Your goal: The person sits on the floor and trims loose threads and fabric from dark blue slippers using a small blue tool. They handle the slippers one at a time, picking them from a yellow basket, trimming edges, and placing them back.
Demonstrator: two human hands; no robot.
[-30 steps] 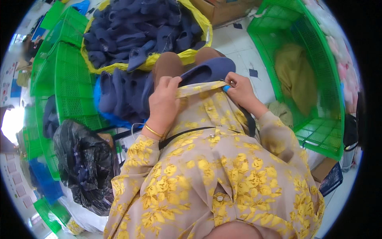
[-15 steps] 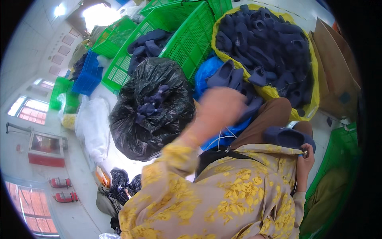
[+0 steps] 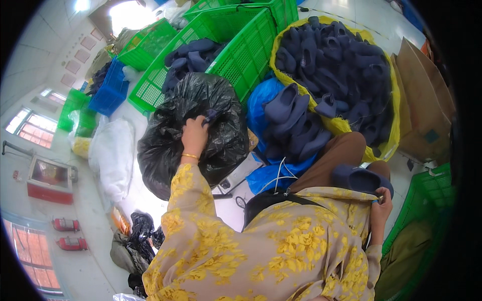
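My left hand (image 3: 195,136) reaches into the mouth of a black plastic bag (image 3: 165,163), its fingers bent against a small dark blue piece (image 3: 211,116). Part of those fingers is hidden in the bag's folds. My right hand (image 3: 382,204) is closed at the hem of the patterned top, beside a dark blue slip-on shoe (image 3: 355,178) that lies on my lap. What its fingers pinch is too small to make out. Several more such shoes (image 3: 296,125) are piled on a blue plastic bag (image 3: 261,95) in front of my knee.
A yellow-rimmed sack (image 3: 396,100) full of dark blue shoes stands at the far right, with a cardboard box (image 3: 422,85) beside it. Green crates (image 3: 246,60) stand at the back, one with shoes inside. A white bag (image 3: 114,155) lies to the left; another green crate (image 3: 432,188) is at right.
My left hand has moved left from in front of the shoe pile to the black bag and its dark blue pieces. My right hand stays by the shoe on my lap.
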